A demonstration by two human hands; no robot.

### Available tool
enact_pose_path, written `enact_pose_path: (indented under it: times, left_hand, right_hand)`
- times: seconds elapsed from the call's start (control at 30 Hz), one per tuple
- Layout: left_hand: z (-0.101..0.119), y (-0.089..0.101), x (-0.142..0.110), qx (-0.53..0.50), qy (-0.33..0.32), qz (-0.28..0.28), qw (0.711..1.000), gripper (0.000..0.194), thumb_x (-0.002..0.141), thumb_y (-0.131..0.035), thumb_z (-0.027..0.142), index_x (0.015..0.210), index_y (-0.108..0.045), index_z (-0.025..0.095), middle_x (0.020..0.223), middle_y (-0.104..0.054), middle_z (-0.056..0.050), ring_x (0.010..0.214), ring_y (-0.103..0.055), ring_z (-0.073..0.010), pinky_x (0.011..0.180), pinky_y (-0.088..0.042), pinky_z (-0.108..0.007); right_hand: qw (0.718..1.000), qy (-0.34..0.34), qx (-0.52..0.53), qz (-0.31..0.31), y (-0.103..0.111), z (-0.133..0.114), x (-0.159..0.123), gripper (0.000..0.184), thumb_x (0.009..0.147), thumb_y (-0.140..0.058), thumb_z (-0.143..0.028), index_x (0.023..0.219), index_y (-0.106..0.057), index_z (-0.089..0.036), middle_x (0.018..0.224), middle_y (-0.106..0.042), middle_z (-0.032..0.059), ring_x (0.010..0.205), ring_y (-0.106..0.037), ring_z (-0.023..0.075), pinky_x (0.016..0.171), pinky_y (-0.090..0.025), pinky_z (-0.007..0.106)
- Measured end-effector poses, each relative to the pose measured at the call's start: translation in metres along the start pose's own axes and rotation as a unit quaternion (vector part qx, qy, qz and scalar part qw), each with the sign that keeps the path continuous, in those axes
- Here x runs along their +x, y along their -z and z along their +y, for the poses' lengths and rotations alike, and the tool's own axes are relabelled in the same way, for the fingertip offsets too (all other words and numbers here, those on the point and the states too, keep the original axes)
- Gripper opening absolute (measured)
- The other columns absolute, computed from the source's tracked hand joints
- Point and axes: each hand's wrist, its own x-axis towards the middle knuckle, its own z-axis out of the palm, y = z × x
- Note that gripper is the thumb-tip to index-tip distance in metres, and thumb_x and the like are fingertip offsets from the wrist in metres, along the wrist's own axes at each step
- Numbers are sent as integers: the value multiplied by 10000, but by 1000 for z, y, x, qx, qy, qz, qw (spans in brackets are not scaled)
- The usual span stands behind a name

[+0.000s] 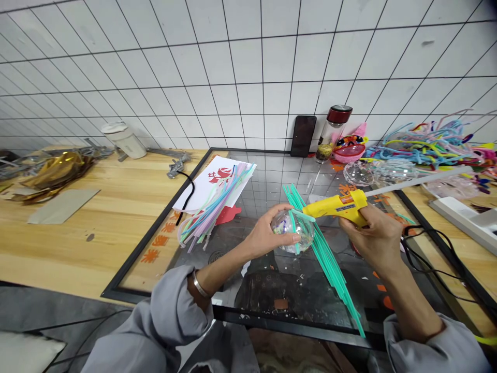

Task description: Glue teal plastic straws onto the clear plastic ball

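My left hand is closed around a clear plastic ball with small colourful bits inside. A teal pipe cleaner runs across the ball's surface, and part of it stands out toward the right. My right hand grips a yellow hot glue gun, its nozzle close to the teal strip at the ball's upper right. Whether the nozzle touches it I cannot tell. From the gun's back sticks a long white glue stick. Under and beside the ball lies a bundle of teal pipe cleaners.
A black-framed glass panel covers the tabletop. Left on it are pastel pipe cleaners over white paper. A phone, a glass bottle and a heap of pipe cleaners stand near the wall. A black cord lies right.
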Motion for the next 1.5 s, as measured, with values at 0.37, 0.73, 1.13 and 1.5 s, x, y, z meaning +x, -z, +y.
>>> enact_pose_path:
  times: [0.37,0.73,1.13,1.5]
  left_hand:
    - [6,-1,0,-5,3,3,1000,671,641,-827,314,1240,-544,205,1147,-618,-51,989,-595,-203,921,-459,-329]
    - [4,-2,0,-8,-1,3,1000,660,643,-827,309,1233,-550,207,1144,-623,-50,968,-597,-195,910,-468,-326]
    - [3,-1,0,-3,2,2,1000,683,646,-824,338,1255,-542,207,1142,-627,-53,993,-597,-206,921,-463,-332]
    - [2,-1,0,4,-6,-5,1000,666,664,-818,347,1256,-537,223,1168,-618,-55,1005,-591,-208,934,-461,-347]
  right_hand:
    - [1000,20,-8,3,1,2,-1,222,777,-579,-178,631,-419,-223,529,-369,-65,426,-323,77,442,-257,254]
    - [1000,17,-13,-5,3,2,-1,234,771,-587,-156,638,-408,-225,540,-402,-58,444,-327,79,469,-261,257]
    - [1000,13,-19,4,1,2,-3,271,770,-595,-158,628,-375,-228,537,-370,-66,440,-320,76,467,-261,252]
    - [1000,7,-18,-3,-1,4,-4,256,778,-594,-177,632,-390,-227,545,-392,-63,449,-343,80,476,-271,251]
